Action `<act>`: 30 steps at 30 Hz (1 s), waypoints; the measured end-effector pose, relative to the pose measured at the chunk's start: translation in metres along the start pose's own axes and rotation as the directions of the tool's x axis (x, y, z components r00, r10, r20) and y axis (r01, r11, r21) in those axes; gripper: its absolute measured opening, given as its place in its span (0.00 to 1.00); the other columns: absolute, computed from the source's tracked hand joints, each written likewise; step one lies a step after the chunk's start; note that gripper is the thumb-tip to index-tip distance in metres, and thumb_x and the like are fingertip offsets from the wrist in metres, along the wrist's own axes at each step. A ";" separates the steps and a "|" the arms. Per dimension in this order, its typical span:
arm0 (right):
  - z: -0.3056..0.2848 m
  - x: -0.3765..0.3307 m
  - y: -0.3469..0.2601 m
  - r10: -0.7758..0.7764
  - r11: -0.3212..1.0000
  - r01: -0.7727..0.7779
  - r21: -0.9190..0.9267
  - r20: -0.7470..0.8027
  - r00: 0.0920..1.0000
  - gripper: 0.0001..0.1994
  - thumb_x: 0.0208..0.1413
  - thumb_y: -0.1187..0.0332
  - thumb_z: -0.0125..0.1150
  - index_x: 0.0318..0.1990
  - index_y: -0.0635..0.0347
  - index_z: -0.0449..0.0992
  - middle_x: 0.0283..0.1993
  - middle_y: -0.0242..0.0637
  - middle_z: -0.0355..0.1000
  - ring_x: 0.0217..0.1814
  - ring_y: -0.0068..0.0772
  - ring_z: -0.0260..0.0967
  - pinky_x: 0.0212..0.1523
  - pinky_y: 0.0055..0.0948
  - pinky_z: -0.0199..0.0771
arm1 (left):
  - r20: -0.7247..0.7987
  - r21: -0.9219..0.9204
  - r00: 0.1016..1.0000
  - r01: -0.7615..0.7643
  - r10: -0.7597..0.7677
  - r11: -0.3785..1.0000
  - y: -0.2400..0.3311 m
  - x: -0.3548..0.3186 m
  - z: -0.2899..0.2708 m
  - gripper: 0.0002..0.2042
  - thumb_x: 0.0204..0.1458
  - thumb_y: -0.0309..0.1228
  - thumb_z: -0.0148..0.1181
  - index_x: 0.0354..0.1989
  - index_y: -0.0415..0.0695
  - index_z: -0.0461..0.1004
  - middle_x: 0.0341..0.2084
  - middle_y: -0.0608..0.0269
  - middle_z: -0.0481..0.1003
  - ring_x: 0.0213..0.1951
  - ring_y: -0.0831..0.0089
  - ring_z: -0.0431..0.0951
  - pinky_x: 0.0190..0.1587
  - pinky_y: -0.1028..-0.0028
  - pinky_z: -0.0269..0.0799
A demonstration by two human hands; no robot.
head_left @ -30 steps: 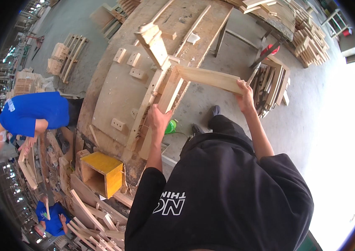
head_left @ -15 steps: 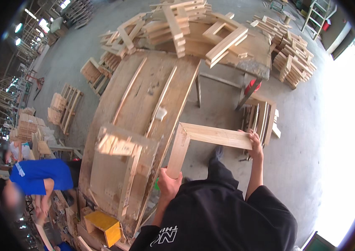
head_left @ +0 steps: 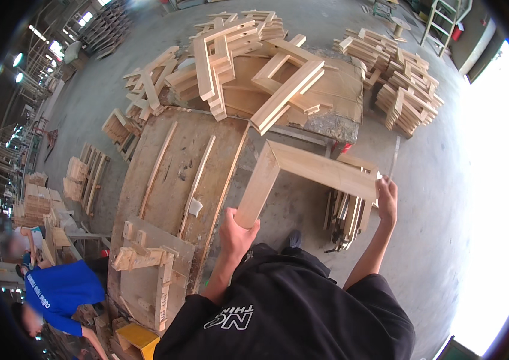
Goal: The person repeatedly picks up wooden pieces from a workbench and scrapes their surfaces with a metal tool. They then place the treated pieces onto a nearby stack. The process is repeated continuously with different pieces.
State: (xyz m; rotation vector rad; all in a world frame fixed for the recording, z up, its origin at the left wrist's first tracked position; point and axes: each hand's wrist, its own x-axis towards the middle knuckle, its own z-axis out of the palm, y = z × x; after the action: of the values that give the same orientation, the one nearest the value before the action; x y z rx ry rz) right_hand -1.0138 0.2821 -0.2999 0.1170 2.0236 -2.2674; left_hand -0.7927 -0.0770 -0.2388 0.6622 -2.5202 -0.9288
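Note:
Between my hands is an L-shaped wooden frame piece (head_left: 320,170), two pale flat boards meeting at a mitred corner, held up in the air. My left hand (head_left: 237,235) is closed round the lower end of its short arm. At the far end of the longer arm, my right hand (head_left: 387,197) grips the board's tip, thumb and fingers partly hidden. The piece hangs clear of the workbench (head_left: 191,141) to its left. Beneath its right part, a stack of wooden frames (head_left: 350,210) stands on the floor.
Stacked wooden frames (head_left: 224,57) and a loose frame (head_left: 290,84) lie on the far table (head_left: 341,90). More frame stacks (head_left: 410,96) stand far right. A wooden jig (head_left: 146,258) and a white lump (head_left: 195,207) sit on the workbench. A co-worker in blue (head_left: 65,294) bends at left.
My body and the held frame piece have come closer to the far table, and the piece is raised. Both hands keep their grip. The co-worker in blue has shifted posture.

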 end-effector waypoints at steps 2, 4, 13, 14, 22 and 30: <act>-0.001 0.010 -0.006 -0.093 0.973 0.089 0.214 0.011 0.996 0.12 0.63 0.62 0.52 0.37 0.63 0.70 0.34 0.41 0.76 0.42 0.31 0.74 0.44 0.31 0.71 | -0.106 -0.133 0.994 -0.049 0.035 0.990 0.009 0.026 0.002 0.29 0.37 0.32 0.73 0.47 0.39 0.65 0.33 0.47 0.76 0.35 0.52 0.79 0.38 0.59 0.74; -0.003 0.018 -0.013 -0.127 0.975 0.129 0.182 -0.019 0.992 0.15 0.64 0.60 0.50 0.36 0.65 0.73 0.34 0.43 0.77 0.40 0.32 0.75 0.45 0.31 0.71 | -0.142 -0.243 0.988 0.031 -0.067 0.970 0.013 0.052 0.002 0.32 0.37 0.31 0.73 0.51 0.37 0.65 0.36 0.46 0.77 0.38 0.55 0.79 0.42 0.61 0.74; -0.027 0.050 -0.033 -0.227 0.970 0.238 0.045 -0.178 0.957 0.20 0.65 0.57 0.49 0.32 0.67 0.76 0.35 0.44 0.77 0.41 0.34 0.74 0.47 0.34 0.70 | -0.293 -0.092 0.949 -0.146 0.113 0.985 0.003 0.186 -0.041 0.33 0.38 0.28 0.73 0.56 0.37 0.66 0.42 0.44 0.76 0.44 0.55 0.79 0.47 0.64 0.74; -0.026 0.056 -0.040 -0.257 0.964 0.265 0.021 -0.176 0.950 0.20 0.65 0.56 0.49 0.33 0.67 0.76 0.35 0.44 0.77 0.41 0.35 0.74 0.48 0.35 0.70 | -0.252 -0.079 0.951 -0.204 0.178 0.976 0.005 0.204 -0.048 0.32 0.37 0.27 0.73 0.55 0.38 0.67 0.42 0.45 0.77 0.44 0.56 0.79 0.47 0.63 0.74; 0.158 0.173 -0.165 -0.629 0.774 0.624 0.109 0.247 0.737 0.20 0.66 0.55 0.46 0.43 0.67 0.73 0.45 0.49 0.76 0.51 0.47 0.73 0.54 0.42 0.70 | 0.182 0.078 0.686 -0.724 0.704 0.685 0.065 0.402 -0.125 0.32 0.33 0.22 0.70 0.53 0.52 0.73 0.39 0.55 0.80 0.39 0.64 0.81 0.44 0.66 0.78; 0.426 0.242 -0.270 -0.473 0.725 0.687 -0.052 0.687 0.552 0.28 0.51 0.47 0.66 0.37 0.71 0.78 0.28 0.32 0.73 0.35 0.24 0.71 0.43 0.28 0.71 | 0.685 0.169 0.323 -0.942 0.653 0.289 0.131 0.551 -0.136 0.25 0.28 0.18 0.66 0.42 0.50 0.78 0.24 0.64 0.77 0.32 0.63 0.78 0.39 0.66 0.74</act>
State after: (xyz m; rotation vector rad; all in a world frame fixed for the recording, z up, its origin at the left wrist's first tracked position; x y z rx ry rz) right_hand -1.2836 -0.1163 -0.0156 -1.3829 2.1386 -1.7606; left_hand -1.2167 -0.3568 0.0457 -0.9925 -2.9345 0.1304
